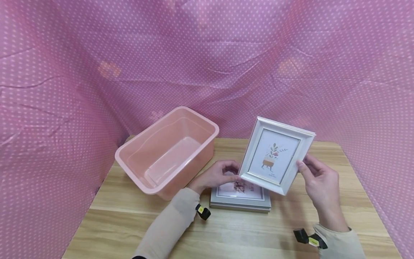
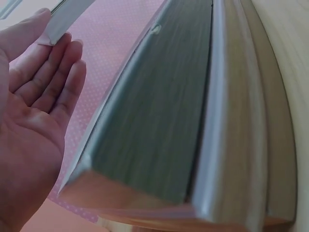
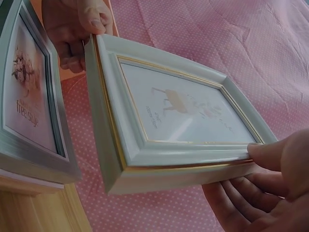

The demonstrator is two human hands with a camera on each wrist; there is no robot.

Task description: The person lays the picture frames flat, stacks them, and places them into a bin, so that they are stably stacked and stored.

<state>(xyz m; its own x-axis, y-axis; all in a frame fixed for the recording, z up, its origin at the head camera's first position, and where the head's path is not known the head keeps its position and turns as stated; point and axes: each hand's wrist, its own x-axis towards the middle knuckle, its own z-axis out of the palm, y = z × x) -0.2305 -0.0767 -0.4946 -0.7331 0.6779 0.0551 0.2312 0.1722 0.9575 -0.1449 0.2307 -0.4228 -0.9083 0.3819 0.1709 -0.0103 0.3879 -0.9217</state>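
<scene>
A white picture frame [image 1: 277,155] with a potted-plant print and a thin gold line is held up tilted above the table. My right hand [image 1: 321,180] grips its right side, thumb on the front and fingers behind. At its lower left corner, my left hand [image 1: 217,175] pinches the edge between thumb and fingers, as the right wrist view also shows. Below lies a grey picture frame [image 1: 240,204] with a pinkish print, flat on top of a stack; the white one partly covers it. The stack's layered sides [image 2: 154,106] fill much of the left wrist view.
A pink plastic tub [image 1: 168,154] stands at the left on the wooden table [image 1: 233,233], close to my left forearm; I see only its bare bottom inside. Pink dotted cloth [image 1: 207,64] hangs behind the table and along both sides.
</scene>
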